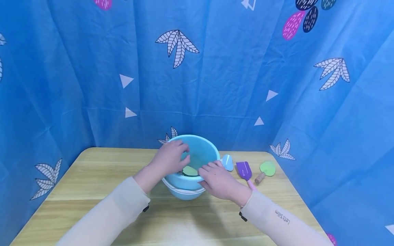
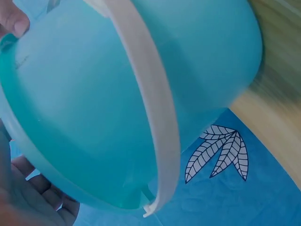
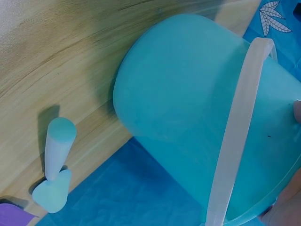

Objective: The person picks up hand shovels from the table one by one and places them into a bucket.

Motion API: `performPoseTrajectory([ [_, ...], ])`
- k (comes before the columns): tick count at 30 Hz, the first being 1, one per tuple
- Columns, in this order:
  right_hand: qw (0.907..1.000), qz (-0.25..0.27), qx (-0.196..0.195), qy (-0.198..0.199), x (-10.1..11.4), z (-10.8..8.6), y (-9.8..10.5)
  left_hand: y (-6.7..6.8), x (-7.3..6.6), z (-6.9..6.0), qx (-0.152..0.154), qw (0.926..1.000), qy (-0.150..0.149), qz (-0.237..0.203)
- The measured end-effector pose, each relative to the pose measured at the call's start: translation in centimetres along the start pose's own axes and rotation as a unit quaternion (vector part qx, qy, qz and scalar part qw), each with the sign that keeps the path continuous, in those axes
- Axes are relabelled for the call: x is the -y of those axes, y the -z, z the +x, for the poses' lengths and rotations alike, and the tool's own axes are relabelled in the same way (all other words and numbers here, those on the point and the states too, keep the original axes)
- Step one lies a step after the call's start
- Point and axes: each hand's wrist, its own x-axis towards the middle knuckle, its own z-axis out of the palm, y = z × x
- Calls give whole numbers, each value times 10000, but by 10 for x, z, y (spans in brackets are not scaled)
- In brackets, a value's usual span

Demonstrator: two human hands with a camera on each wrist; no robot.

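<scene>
A light blue bucket (image 1: 201,150) with a pale handle (image 2: 153,103) stands on the table. My right hand (image 1: 220,181) grips its near right rim, with the thumb on the outer wall. Above the bucket's left side is my left hand (image 1: 172,157), its fingers loosely bent with nothing seen between them. In the left wrist view, the left hand's fingers (image 2: 44,193) show beside the rim. A light green piece (image 1: 189,171) with a dark edge lies inside the bucket; the hands and near wall hide part of it.
Right of the bucket lie a small light blue shovel (image 1: 227,162), a purple shovel (image 1: 244,170) with a pink handle, and a green round-headed tool (image 1: 267,168) with a brown handle. Blue patterned cloth (image 1: 197,85) hangs behind the wooden table (image 1: 101,181).
</scene>
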Motion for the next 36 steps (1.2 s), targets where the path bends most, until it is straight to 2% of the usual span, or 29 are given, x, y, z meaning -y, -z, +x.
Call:
performPoseTrajectory([
  [9, 10000, 87, 0, 11, 1, 0, 2, -3, -1, -30, -336, 9989, -321, -118],
  [15, 10000, 77, 27, -17, 1, -1, 2, -12, 7, -46, -561, 9968, -552, -124],
  [18, 10000, 58, -6, -2, 1, 0, 1, -16, 11, -51, -644, 9957, -613, -244],
  [25, 10000, 45, -16, 19, 2, -1, 0, -24, 15, -58, -588, 9952, -654, -418],
  [36, 10000, -37, -54, 28, 2, -1, -2, -38, 17, -62, -747, 9944, -742, -109],
])
